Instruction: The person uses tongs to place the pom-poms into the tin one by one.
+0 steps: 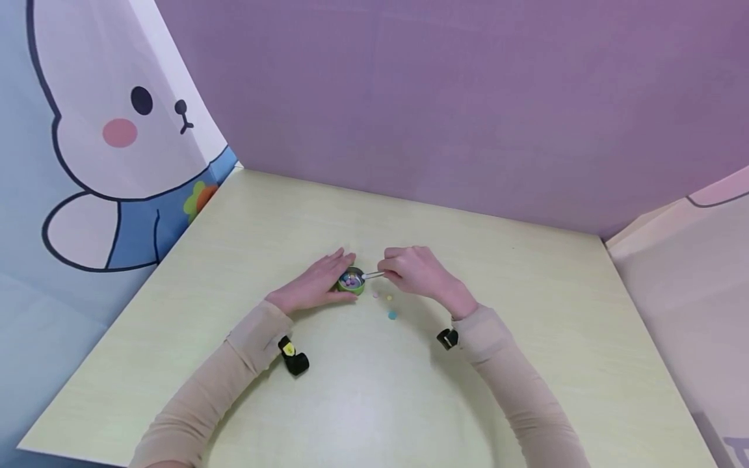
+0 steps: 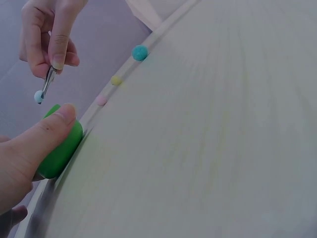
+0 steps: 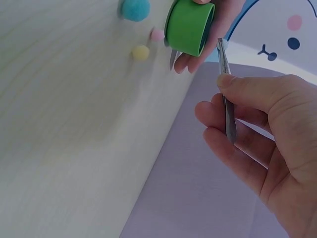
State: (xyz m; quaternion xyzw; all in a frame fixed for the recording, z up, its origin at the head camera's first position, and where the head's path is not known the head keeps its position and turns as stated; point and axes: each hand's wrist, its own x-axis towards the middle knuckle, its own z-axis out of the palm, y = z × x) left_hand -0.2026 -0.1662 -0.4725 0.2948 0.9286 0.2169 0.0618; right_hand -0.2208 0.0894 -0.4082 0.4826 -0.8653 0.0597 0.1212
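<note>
On the counter (image 1: 351, 403), the left hand (image 1: 316, 281) grips a green tub (image 3: 188, 27) between thumb and fingers; small coloured balls (image 1: 351, 281) lie inside. Near its right rim, a pale ball (image 2: 38, 96) sits at the tip of the tweezers (image 3: 227, 94). Then come a pink ball (image 3: 157, 34), a yellow ball (image 3: 140, 52) and a blue ball (image 3: 135, 8) on the counter, and the right hand (image 1: 420, 272), pinching the tweezers.

1 cup (image 3: 189, 27), 1 pr tweezers (image 3: 229, 116) w/ 1 pom-pom (image 2: 38, 96), 3 pom-poms (image 2: 140, 52) on 1 tbl (image 1: 351, 403), 2 hands (image 1: 318, 283) (image 1: 418, 270).

Left grip (image 1: 316, 281) holds, thumb (image 2: 47, 131) spread; right grip (image 1: 417, 270) pinches.
</note>
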